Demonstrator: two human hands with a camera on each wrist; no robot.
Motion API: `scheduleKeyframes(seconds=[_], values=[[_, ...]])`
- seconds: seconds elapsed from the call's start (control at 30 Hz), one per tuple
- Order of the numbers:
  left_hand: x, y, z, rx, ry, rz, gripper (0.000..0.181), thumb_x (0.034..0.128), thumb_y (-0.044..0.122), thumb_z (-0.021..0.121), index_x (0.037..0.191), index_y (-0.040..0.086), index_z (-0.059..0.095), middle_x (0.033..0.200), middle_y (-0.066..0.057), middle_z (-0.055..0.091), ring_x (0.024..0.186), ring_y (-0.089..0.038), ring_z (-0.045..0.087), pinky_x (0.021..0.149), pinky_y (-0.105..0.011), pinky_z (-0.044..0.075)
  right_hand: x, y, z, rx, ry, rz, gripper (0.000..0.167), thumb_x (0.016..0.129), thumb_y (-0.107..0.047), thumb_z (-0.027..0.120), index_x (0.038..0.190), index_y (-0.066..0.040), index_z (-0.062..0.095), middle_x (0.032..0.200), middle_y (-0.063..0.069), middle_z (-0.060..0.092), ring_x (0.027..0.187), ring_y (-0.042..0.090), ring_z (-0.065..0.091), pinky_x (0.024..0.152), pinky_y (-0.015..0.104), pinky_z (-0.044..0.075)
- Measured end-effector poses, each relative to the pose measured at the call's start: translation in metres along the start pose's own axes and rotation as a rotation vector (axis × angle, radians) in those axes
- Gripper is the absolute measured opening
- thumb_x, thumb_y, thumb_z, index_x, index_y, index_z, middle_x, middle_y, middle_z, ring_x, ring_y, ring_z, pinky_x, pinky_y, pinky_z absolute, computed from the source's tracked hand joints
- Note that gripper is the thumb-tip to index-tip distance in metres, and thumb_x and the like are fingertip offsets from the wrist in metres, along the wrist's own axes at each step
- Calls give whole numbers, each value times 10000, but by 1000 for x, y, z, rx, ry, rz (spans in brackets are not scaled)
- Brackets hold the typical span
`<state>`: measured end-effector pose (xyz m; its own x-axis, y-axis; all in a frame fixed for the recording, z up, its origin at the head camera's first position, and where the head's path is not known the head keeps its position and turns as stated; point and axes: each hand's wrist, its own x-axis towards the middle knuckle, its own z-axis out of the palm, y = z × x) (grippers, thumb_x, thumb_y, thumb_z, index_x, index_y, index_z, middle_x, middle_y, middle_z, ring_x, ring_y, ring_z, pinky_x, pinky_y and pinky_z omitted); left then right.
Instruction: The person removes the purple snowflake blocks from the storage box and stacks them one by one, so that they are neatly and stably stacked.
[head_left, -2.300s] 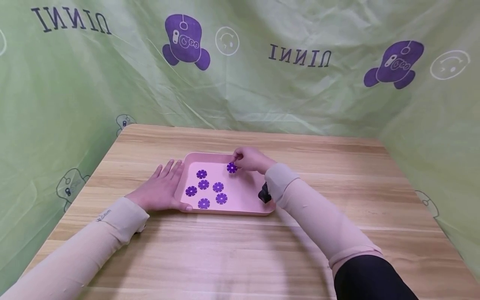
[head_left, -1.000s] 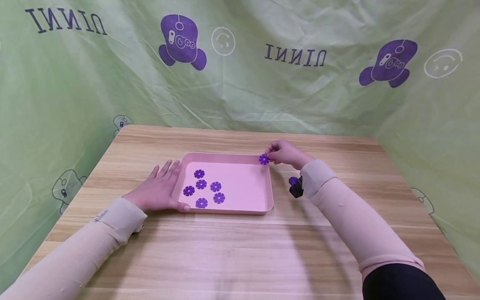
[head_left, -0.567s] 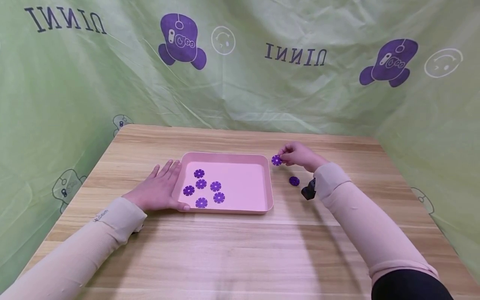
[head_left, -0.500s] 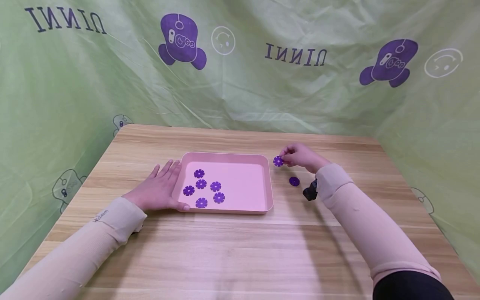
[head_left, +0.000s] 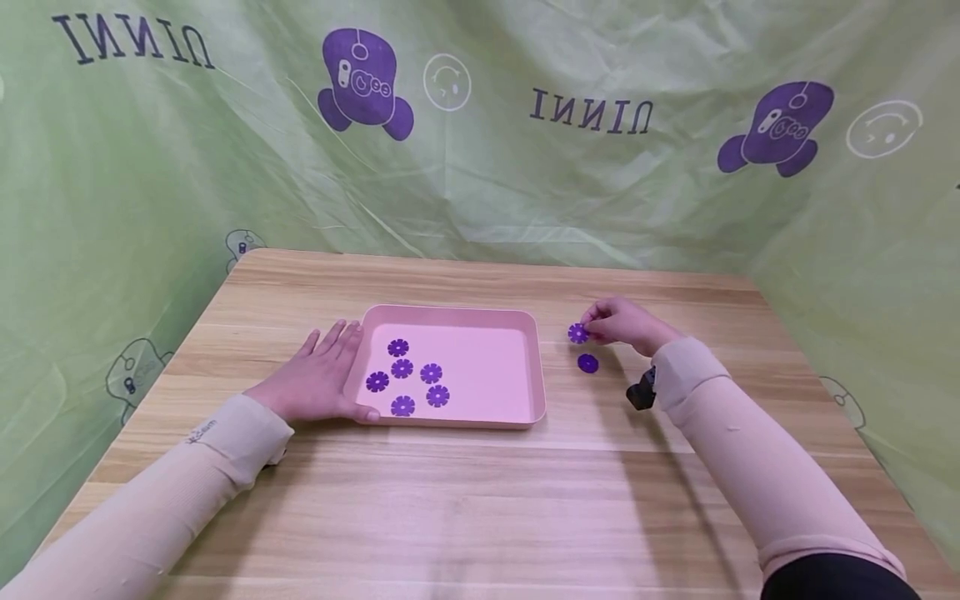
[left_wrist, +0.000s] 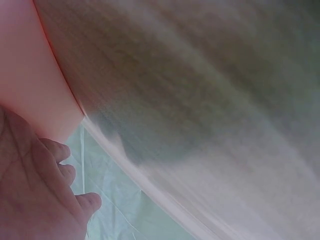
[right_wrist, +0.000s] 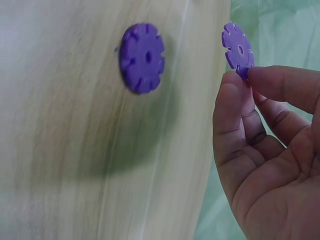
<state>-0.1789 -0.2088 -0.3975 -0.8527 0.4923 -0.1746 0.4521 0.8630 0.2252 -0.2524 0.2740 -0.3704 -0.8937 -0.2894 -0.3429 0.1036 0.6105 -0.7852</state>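
Toward the right edge of the bench, off the pink tray, the right hand had moved; the left hand, fingers straight, touched the tray's left side. The right pinched a purple disc near a loose disc.

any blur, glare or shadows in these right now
Head view: pale glare on the near tabletop, soft shadow beside the right sleeve; left wrist view: tabletop blurred, darker toward the top; right wrist view: dim shadow below the resting notched purple disc.
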Motion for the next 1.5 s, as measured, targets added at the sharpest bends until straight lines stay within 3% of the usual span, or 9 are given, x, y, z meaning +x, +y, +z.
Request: scheduleKeyframes(seconds=[0.33,0.7,1.5], values=[[-1,0,2,-5,-8,-6,1431,743,867,640,1587,-139,71,1673,-304,64,1543,-479,7,1225,-636,-1,-3,18,-2,-6,-46,66,174,1042,-26,541,1141,102,604,959,71,641,843,155,578,742,256,524],[-1,-1,3,2,-2,-7,1433,743,878,627,1589,-137,72,1673,-303,72,1545,-474,10,1223,-641,-3,-9,31,-5,69,-110,90,171,1020,25,525,1137,132,589,902,66,648,765,113,602,703,211,554],[0,-2,2,-15,-12,-11,1434,744,873,632,1596,-121,47,1680,-290,46,1545,-472,-16,1226,-631,-15,-9,32,0,26,-137,107,174,1004,12,543,1119,129,602,872,41,639,755,118,595,673,221,539]])
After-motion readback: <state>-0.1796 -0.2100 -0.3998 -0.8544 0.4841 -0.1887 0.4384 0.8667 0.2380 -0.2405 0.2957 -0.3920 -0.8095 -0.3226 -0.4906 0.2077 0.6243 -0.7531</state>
